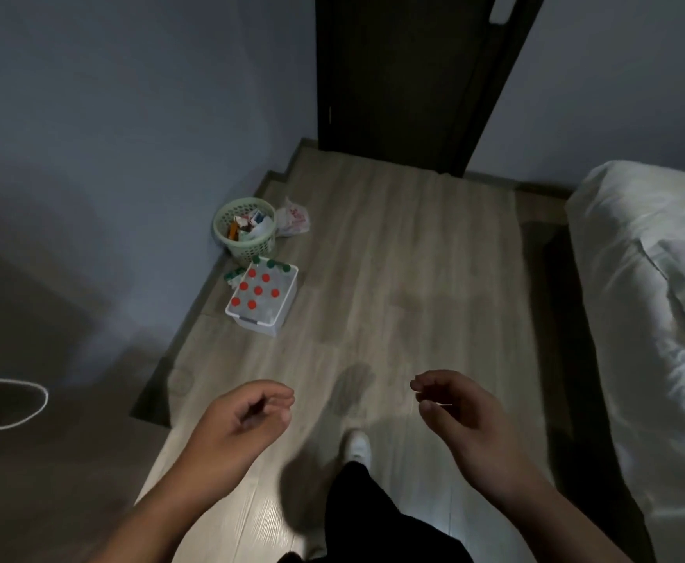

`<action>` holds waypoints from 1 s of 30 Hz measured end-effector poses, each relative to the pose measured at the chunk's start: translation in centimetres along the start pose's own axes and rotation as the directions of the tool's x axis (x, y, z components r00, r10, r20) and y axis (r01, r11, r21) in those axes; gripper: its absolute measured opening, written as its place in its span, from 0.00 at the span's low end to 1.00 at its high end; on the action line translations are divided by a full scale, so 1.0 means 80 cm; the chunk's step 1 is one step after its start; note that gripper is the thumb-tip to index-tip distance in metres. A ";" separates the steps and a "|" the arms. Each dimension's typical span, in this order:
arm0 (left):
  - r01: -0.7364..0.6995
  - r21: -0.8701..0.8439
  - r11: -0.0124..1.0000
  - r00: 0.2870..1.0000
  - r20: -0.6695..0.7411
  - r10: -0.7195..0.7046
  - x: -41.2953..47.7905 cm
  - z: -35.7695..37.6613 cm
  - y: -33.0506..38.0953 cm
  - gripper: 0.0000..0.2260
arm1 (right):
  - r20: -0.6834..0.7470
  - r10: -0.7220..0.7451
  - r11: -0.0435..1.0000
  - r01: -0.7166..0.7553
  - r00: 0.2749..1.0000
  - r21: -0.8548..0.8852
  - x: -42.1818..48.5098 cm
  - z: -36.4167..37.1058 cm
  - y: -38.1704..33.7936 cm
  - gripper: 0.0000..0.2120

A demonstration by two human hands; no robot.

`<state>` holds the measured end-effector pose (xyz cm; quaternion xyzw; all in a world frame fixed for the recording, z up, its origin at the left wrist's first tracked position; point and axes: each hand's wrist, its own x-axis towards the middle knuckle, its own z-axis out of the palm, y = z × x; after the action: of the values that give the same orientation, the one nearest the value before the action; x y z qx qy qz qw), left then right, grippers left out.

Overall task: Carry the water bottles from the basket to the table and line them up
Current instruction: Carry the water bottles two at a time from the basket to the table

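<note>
The clear plastic water bottles with red caps (pixel 258 290) stand in the white plastic basket (pixel 283 314) on the floor by the wall. Judged heavy, smooth-walled; grasp mid-body. Left hand (pixel 247 416) and right hand (pixel 450 404): grip loosely curled, empty.

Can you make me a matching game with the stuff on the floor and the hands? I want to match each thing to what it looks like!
Things:
1. white basket
2. green wastebasket
3. left hand
4. plastic bag

Descriptions:
A. empty, fingers curled
B. full of trash, by the wall
C. crumpled on the floor beside the wastebasket
D. holds bottles with red caps

Pairs: 1-D, 2-B, 3-A, 4-C
</note>
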<state>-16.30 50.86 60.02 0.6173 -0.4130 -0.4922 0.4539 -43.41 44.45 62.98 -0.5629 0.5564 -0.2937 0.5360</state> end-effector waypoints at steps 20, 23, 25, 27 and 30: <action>0.061 -0.131 0.990 0.939 -0.328 -0.101 0.282 -0.042 0.052 0.14 | 0.301 -0.032 0.979 0.091 0.953 -0.184 0.396 0.021 -0.116 0.09; 0.073 -0.166 0.983 0.925 -0.358 -0.129 0.334 -0.063 0.049 0.15 | 0.291 0.007 0.981 0.050 0.957 -0.189 0.462 0.040 -0.133 0.08; 0.075 -0.190 0.979 0.911 -0.387 -0.145 0.365 -0.075 0.051 0.15 | 0.291 0.016 0.982 0.040 0.957 -0.186 0.502 0.049 -0.146 0.07; 0.062 -0.206 0.977 0.901 -0.410 -0.143 0.392 -0.083 0.061 0.15 | 0.304 -0.002 0.980 0.062 0.953 -0.187 0.537 0.055 -0.158 0.07; 0.065 -0.189 0.980 0.897 -0.420 -0.140 0.427 -0.094 0.076 0.14 | 0.333 -0.027 0.971 0.104 0.943 -0.215 0.581 0.061 -0.173 0.08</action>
<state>-3.36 17.85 58.74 0.6907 -0.2258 -0.4003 0.5583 -24.86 -0.63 62.29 -0.6802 0.4707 -0.1477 0.5422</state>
